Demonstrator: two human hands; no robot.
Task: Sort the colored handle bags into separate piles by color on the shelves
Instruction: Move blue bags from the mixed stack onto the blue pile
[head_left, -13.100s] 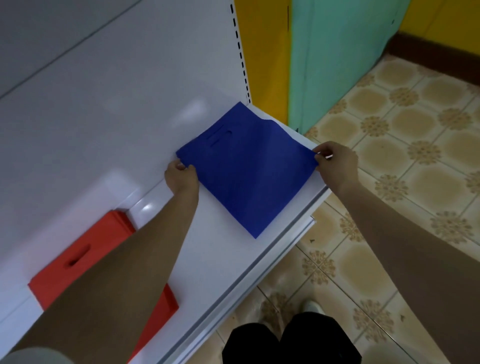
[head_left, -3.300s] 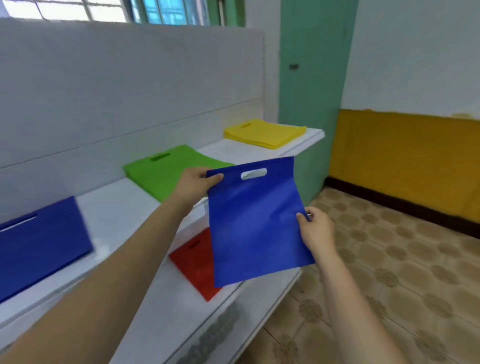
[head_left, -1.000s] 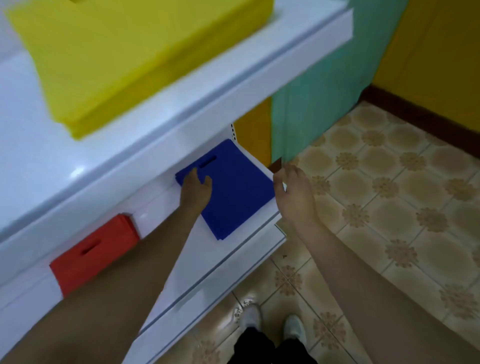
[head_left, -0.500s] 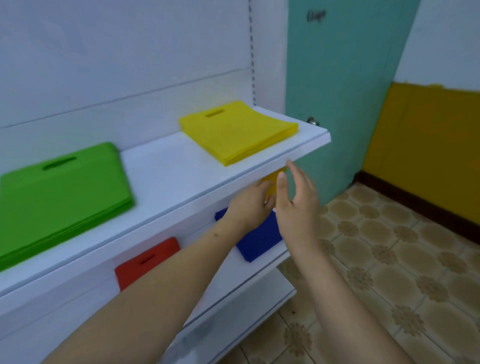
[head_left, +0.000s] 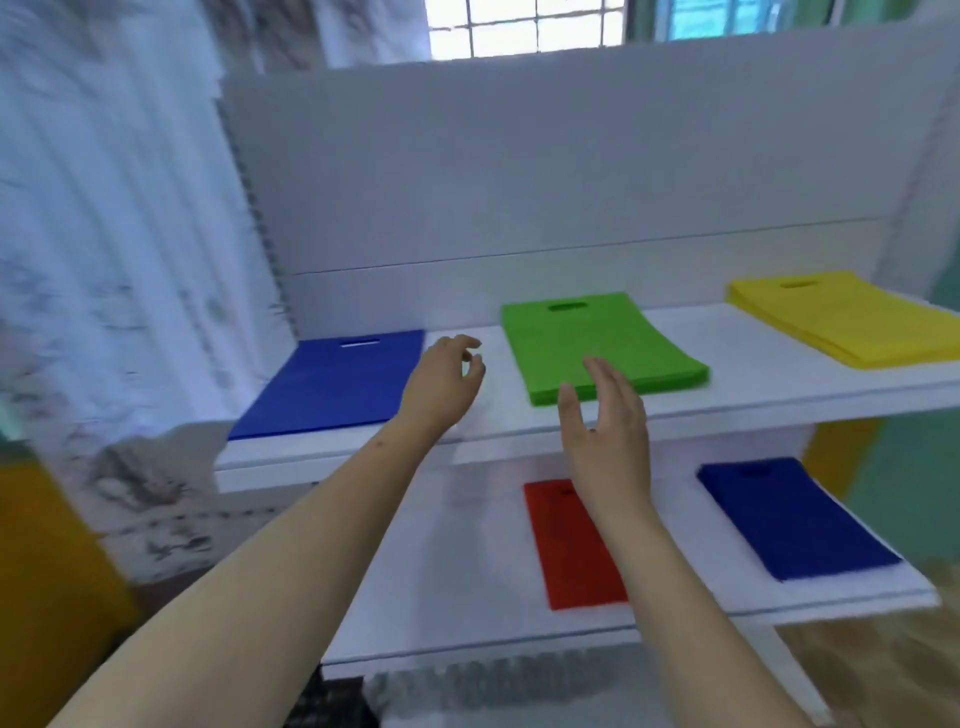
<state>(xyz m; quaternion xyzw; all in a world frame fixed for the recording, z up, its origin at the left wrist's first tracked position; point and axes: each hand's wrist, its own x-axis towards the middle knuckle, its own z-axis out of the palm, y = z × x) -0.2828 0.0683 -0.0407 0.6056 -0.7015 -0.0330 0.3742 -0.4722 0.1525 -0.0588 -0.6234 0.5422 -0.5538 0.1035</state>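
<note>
Daylight enters through the barred window (head_left: 524, 26) at 12 o'clock, overexposed to near white. Illumination is even and soft, shadows faint. Motion blur smears the wall (head_left: 104, 260) at 9 o'clock and the floor (head_left: 878, 670) at 4 o'clock; wide-angle distortion bends the edges.

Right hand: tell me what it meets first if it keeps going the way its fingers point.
Probably the green bag pile on the upper shelf: the right hand is open, fingers aimed at its front edge, though depth is unclear.
</note>
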